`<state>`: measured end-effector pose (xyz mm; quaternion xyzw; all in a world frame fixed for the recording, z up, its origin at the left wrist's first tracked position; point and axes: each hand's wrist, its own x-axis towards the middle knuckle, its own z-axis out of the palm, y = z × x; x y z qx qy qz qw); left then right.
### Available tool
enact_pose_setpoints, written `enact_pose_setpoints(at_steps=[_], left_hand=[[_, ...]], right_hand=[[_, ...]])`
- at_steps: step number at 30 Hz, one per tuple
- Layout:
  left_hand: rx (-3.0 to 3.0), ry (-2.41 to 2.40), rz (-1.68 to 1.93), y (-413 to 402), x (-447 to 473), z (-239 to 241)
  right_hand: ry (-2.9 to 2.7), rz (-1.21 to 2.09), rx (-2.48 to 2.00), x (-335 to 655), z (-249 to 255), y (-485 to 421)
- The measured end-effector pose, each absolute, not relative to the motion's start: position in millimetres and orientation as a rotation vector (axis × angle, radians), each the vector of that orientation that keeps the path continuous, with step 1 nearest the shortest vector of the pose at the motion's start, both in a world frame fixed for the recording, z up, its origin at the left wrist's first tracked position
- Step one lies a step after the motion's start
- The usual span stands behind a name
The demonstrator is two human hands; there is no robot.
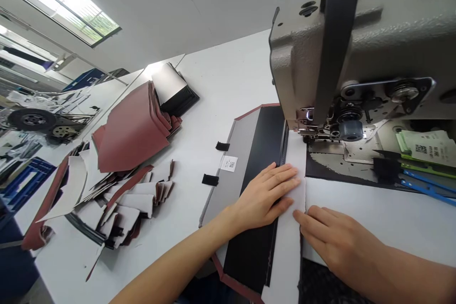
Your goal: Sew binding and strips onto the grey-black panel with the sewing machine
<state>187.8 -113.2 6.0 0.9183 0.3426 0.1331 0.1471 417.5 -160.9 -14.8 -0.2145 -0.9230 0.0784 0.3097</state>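
A sewn panel with a grey section, a black section and a dark red border lies under the sewing machine's needle area. Along its right side runs a white strip, apparently the pale backing of the material. My left hand rests flat over the black section and the strip, fingers extended. At the strip's right edge, the fingers of my right hand are pinched together on it. A white printed label and two black tabs sit on the panel's left side.
The grey sewing machine fills the upper right. Blue-handled scissors or snips lie beside green-edged labels. Dark red pieces, a black stack and white-backed pieces are on the white table's left.
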Motion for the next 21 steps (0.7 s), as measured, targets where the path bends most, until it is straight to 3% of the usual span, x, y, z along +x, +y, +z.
enact_pose_setpoints(at_steps=[21], left_hand=[[2.662, 1.001, 0.375, -59, 202, 3]], right_hand=[[-2.467, 0.019, -0.723, 425, -8, -121]])
